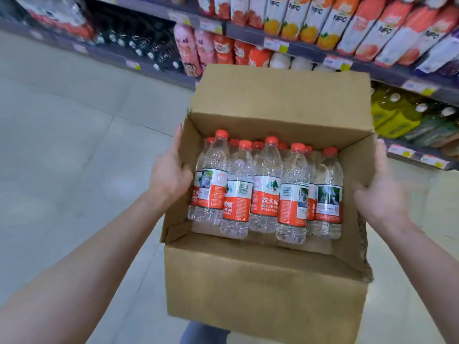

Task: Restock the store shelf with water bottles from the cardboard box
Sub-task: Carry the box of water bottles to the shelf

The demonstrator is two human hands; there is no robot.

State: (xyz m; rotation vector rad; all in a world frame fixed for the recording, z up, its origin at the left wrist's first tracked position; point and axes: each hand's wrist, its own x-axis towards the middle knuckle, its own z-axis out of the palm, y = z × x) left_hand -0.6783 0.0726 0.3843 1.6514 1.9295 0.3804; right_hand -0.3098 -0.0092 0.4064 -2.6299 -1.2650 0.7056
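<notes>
1. The shelves (298,49) run across the top and down the right side, packed with drinks and edged with price tags.
2. The floor (62,150) is pale tile and fills the left side.
3. The cardboard box (263,289) sits in the middle, held up in front of the shelves, its top flaps open; the far flap stands up and the near flap hangs down toward the person.
4. Juice cartons (347,23) in orange, red and white line the upper shelf; pink and red bottles stand on the shelf below them, and yellow and green bottles (400,117) fill a lower shelf at the right.
5. The left hand (171,172) is clamped on the box's left wall, thumb hooked over the rim inside, fingers flat along the outside.
6. The right hand (380,192) presses against the box's right wall with fingers spread; the thumb lies at the rim.
7. The water bottles (265,187) stand upright inside the box, crowded against its far wall, clear with red caps and red-and-white labels; bare cardboard shows on the near side of the box's bottom.
</notes>
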